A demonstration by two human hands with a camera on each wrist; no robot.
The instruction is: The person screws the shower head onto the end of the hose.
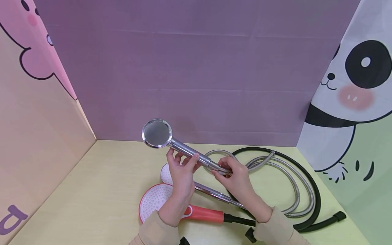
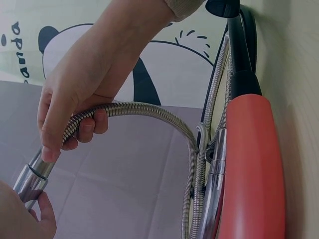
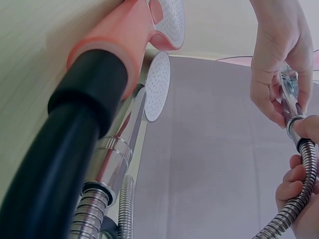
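My left hand (image 1: 182, 170) holds a chrome shower head (image 1: 188, 149) by its handle, raised above the table, its round grey face (image 1: 157, 133) to the upper left. At the handle's lower end my right hand (image 1: 239, 177) pinches the ribbed metal hose (image 1: 226, 172) by its fitting. The left wrist view has the hose (image 2: 149, 112) curving away from the right hand (image 2: 89, 74). In the right wrist view, handle and hose meet in line between the left hand (image 3: 281, 55) and the right hand (image 3: 304, 199); whether they are screwed together I cannot tell.
Below my hands lie a second chrome shower head (image 1: 211, 191) on a metal hose and a red shower head (image 1: 208, 214) on a black hose (image 1: 316, 190). Coiled metal hose (image 1: 297, 190) fills the right side of the table (image 1: 92, 190). A purple backdrop (image 1: 196, 68) stands behind.
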